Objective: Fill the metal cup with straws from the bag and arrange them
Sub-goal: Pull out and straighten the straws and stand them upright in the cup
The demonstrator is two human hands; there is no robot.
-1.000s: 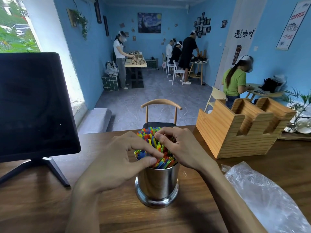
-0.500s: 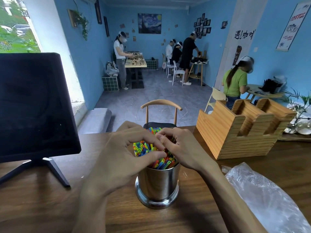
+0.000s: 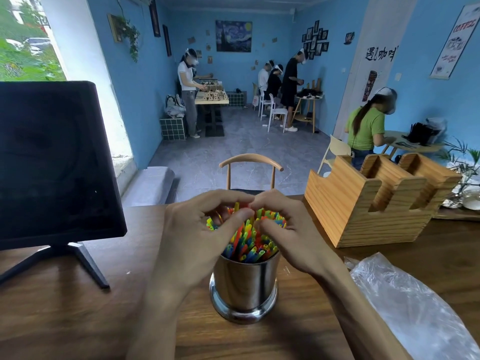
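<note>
A shiny round metal cup (image 3: 244, 287) with a flared base stands upright on a dark brown wooden table (image 3: 65, 315), near the middle of its near edge, packed with a bundle of short multicoloured plastic straws (image 3: 250, 242) whose tips rise above the rim. A person's two bare hands meet over the bundle. The left hand (image 3: 197, 235) comes in from the left side of the cup, its fingers curled over the far side of the straws and its thumb pressed against the near side, gripping the bundle. The right hand (image 3: 291, 235) comes in from the right, fingers likewise curled over the straw tips and thumb tucked against them; the fingertips of both hands nearly touch above the cup. How firmly either hand squeezes cannot be told.

A crumpled clear plastic bag (image 3: 415, 307) lies flat toward the table's near right corner, just beside the right forearm and well apart from the cup. A black flat screen on a splayed stand (image 3: 52, 162) occupies the left side of the table, and a light pine wooden organiser with slotted compartments (image 3: 376, 201) sits toward the far right edge. A wooden chair with a curved back (image 3: 250, 165) stands beyond the far edge. Several people work at tables in the blue-walled room behind.
</note>
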